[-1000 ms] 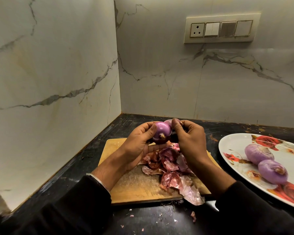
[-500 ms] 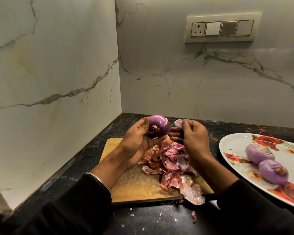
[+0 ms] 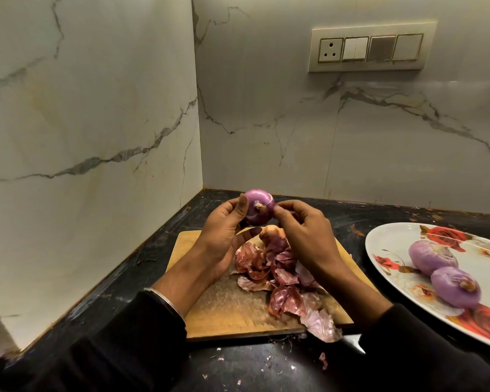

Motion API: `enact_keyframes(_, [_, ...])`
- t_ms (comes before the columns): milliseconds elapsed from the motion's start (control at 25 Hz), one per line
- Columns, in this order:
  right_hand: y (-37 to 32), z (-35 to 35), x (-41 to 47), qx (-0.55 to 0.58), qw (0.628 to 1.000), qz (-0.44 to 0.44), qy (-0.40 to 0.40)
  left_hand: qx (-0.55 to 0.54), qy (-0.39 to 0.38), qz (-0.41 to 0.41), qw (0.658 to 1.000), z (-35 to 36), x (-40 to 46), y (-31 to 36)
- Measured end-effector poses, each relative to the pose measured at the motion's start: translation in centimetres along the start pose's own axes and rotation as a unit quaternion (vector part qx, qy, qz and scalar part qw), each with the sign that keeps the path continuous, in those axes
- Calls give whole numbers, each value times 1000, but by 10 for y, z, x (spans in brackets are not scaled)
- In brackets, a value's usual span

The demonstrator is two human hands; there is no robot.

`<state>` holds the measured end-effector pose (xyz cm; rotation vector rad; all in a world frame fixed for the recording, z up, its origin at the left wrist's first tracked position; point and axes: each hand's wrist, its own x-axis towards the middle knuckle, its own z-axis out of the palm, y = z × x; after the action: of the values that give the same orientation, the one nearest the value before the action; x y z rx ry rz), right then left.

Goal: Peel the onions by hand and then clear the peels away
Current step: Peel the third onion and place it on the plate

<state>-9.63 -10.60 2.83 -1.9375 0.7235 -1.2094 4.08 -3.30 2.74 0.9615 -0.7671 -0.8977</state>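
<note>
Above the wooden cutting board (image 3: 224, 309), the left hand (image 3: 221, 239) holds a purple onion (image 3: 259, 207) up between thumb and fingers, its root end turned toward the person. The right hand (image 3: 303, 233) meets it from the other side, fingertips pinched together at the onion's edge, seemingly on a last scrap of skin; whether anything is actually caught between them I cannot tell. The onion looks glossy and nearly bare, so I judge it close to finished.

Below the hands, a heap of papery reddish peels (image 3: 277, 278) lies on the board, some spilling over its near edge onto the black surface (image 3: 119, 295), where small flakes are scattered too. Off to the right, a white floral platter (image 3: 385, 250) carries two peeled onions (image 3: 433, 257), touching each other.

So two onions seem done, a third almost, and no unpeeled ones are visible. Clearing the peels has not begun: the whole pile and the stray bits are left to gather.

On the marble wall sits a switch panel (image 3: 371, 49) with a socket. No brand, label or readable writing shows anywhere.
</note>
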Motion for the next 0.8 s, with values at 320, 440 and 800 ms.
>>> enact_keyframes(320, [4, -1, 2, 75, 997, -6, -15, -19, -37, -10, 999, 5, -4, 0])
enact_keyframes(440, [5, 1, 2, 58, 998, -14, -27, -20, -34, -5, 999, 4, -4, 0])
enact_keyframes(800, [8, 3, 2, 10, 999, -29, -30, 11, -33, 3, 999, 4, -6, 0])
